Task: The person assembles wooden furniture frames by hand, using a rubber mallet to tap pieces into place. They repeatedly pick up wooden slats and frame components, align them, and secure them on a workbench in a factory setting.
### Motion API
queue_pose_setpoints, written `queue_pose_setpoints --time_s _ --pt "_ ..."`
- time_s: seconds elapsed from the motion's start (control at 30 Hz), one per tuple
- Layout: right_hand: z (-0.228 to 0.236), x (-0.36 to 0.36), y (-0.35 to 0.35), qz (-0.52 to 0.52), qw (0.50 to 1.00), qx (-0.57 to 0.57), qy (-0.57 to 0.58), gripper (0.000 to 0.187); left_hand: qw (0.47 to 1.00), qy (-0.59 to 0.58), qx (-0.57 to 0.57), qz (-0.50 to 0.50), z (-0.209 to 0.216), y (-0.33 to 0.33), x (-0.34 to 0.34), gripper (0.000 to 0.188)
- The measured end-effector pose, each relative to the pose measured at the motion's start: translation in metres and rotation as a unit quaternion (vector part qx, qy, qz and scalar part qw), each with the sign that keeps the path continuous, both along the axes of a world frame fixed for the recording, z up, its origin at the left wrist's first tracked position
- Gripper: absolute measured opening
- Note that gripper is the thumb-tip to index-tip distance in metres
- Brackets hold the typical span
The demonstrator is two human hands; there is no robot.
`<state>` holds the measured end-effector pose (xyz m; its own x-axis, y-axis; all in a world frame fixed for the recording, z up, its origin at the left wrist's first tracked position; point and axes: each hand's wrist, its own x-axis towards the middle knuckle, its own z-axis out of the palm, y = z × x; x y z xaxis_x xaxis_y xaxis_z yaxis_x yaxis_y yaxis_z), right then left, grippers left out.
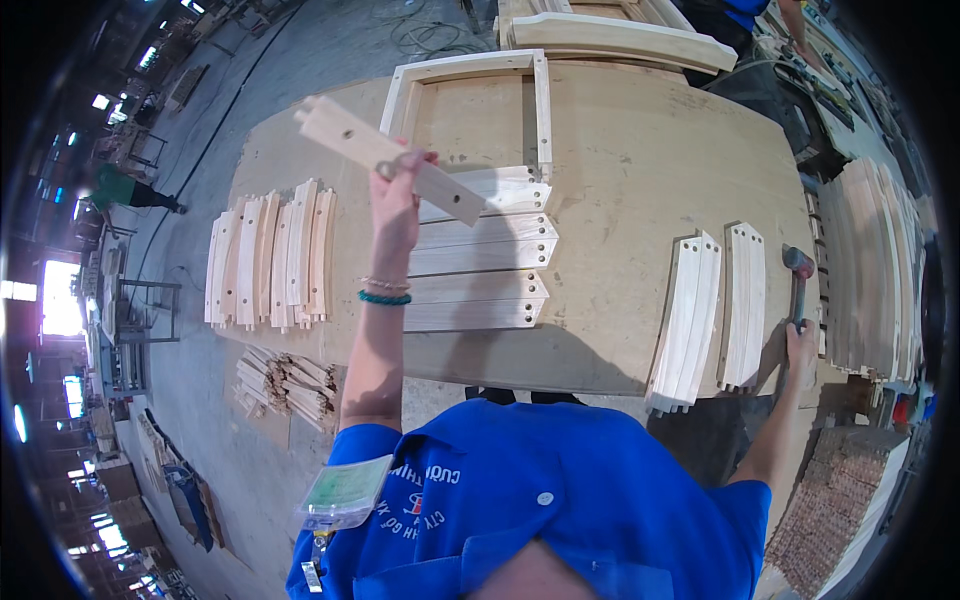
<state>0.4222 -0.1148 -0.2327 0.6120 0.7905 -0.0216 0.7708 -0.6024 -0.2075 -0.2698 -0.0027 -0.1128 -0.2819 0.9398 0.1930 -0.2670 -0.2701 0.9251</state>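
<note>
My left hand (402, 185) is closed around a pale wooden rail (350, 142) with drilled holes and a tenon at its far end, held up above the table. Out at the right, my right hand (801, 340) grips the handle of a mallet (798, 265) with a dark reddish head, by the table's right edge. Under my left forearm lie several pointed wooden boards (480, 302) with holes near their tips. Behind them, a wooden frame (543, 110) rests on the table; the raised rail hides part of it.
Rows of short wooden rails (270, 255) lie at the table's left. Curved slats (690, 310) sit at the right, beside a tall stack of boards (870, 270). More wooden parts (285, 385) are stacked low at left. Another person (740, 20) stands beyond the table (640, 150).
</note>
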Motion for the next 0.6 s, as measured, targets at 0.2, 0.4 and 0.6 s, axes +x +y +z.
queue_pose_setpoints --time_s 0.2,0.4,0.6 --pt "0.038 -0.059 0.024 0.195 0.955 0.224 -0.009 0.050 0.963 0.217 -0.149 -0.049 -0.010 0.038 0.022 0.029" --pt "0.094 -0.255 0.057 0.280 0.877 0.206 0.331 0.038 0.902 0.287 -0.302 -0.114 -0.051 0.073 -0.006 0.029" --pt "0.085 -0.234 0.012 0.184 0.883 0.240 0.359 0.035 0.885 0.297 -0.314 -0.172 -0.066 0.083 -0.004 0.028"
